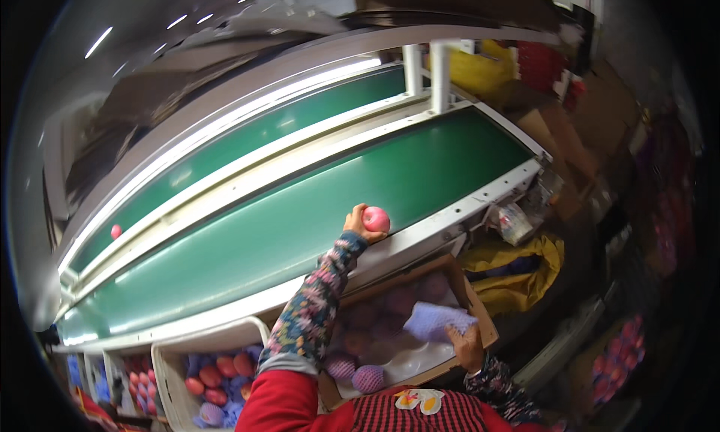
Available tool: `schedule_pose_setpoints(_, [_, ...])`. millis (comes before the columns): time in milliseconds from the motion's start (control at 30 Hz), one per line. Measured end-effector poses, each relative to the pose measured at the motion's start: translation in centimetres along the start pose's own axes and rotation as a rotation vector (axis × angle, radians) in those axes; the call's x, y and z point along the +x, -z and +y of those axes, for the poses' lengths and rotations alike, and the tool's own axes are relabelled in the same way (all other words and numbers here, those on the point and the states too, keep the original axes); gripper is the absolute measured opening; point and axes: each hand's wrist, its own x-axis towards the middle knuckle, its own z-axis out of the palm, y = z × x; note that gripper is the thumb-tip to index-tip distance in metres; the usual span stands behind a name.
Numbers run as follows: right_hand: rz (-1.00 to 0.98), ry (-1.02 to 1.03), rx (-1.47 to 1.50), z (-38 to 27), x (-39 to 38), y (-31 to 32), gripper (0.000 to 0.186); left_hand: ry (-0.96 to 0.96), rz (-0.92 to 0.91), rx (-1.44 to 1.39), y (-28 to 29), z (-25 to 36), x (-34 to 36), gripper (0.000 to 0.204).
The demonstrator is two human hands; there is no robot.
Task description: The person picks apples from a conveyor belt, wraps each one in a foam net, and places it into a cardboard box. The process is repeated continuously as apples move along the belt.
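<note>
Left hand (358,223) curled round a bare pink-red apple (376,220) at the green belt (285,214); right hand (469,347) pinching a lilac foam net (435,321) over the carton (484,323); I see two netted apples (368,379) inside; the held one, not yet netted.
</note>
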Motion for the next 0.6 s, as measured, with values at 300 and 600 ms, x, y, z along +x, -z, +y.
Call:
schedule_pose_setpoints(300, [-0.093, 0.801, -0.884, -6.1, 10.7, 0.3, 0.054, 0.597, -0.257, -1.905, -1.0, 14.0, -12.0, 0.080])
schedule_pose_setpoints(600, [-0.458, -0.069, 0.509, -4.0, -0.9, 1.4, 0.069, 0.034, -0.467, -1.164, 1.9, 17.2, -18.2, 0.075])
